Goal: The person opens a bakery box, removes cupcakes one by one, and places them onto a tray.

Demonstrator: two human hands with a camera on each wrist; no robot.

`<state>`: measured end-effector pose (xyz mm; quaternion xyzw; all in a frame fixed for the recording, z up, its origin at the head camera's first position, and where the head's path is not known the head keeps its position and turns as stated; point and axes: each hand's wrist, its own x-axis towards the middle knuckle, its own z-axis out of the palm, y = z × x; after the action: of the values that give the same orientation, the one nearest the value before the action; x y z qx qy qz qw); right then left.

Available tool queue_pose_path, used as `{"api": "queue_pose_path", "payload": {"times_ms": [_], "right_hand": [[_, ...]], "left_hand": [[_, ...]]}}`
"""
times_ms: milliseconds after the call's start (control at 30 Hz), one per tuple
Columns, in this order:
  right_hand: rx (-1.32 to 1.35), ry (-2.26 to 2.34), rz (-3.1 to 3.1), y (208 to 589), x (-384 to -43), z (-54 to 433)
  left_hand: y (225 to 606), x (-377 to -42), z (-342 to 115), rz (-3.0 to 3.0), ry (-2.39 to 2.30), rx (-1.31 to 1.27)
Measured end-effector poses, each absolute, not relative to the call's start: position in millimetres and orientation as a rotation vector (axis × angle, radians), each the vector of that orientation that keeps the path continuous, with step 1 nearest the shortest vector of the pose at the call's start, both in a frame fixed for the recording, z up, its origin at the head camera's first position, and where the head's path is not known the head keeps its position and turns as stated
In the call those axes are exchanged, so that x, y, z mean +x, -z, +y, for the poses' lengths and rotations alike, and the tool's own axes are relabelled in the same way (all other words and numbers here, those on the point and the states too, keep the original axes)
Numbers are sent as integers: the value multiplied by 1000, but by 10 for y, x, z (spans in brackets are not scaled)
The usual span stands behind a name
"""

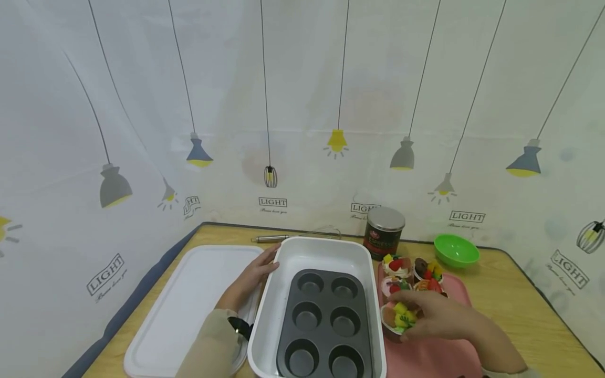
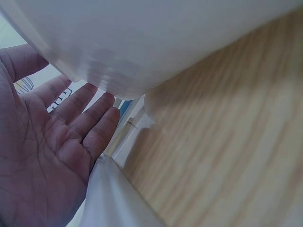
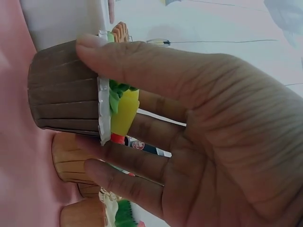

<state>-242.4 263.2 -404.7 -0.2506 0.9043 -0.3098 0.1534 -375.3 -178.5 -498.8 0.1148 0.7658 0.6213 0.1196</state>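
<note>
My right hand [image 1: 441, 316] holds a toy cupcake [image 3: 66, 90] in a brown pleated cup, thumb on one side and fingers on the other. Yellow pieces and green leaves top this cupcake; whether its base touches the pink tray [image 1: 439, 357] cannot be told. Several other cupcakes [image 1: 396, 265] stand behind it on that tray. On the left, my left hand [image 1: 252, 273] rests against the side of a deep white baking dish [image 1: 261, 320], its fingers [image 2: 97, 120] fairly straight. Inside the dish lies a dark muffin tin [image 1: 326, 328] with cups that look empty.
A white lid-like panel [image 1: 189, 304] lies left of the dish. Behind the dish is a whisk [image 1: 271, 238], partly hidden. An espresso tin [image 1: 384, 233] and a green bowl [image 1: 456, 251] stand at the back right. A printed curtain [image 1: 307, 105] hangs behind the table.
</note>
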Motion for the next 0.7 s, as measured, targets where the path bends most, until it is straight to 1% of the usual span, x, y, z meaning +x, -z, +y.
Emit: {"api": "queue_pose_path", "payload": {"times_ms": [467,700], "right_hand": [[-652,880,2514,4073,-2455,2642],[-691,869,2518,4100,-2458,2647]], "left_hand": [[4997,-3783,-1789,2238,-1824,380],[4984,-3762,-1794,2229,-1838,397]]}}
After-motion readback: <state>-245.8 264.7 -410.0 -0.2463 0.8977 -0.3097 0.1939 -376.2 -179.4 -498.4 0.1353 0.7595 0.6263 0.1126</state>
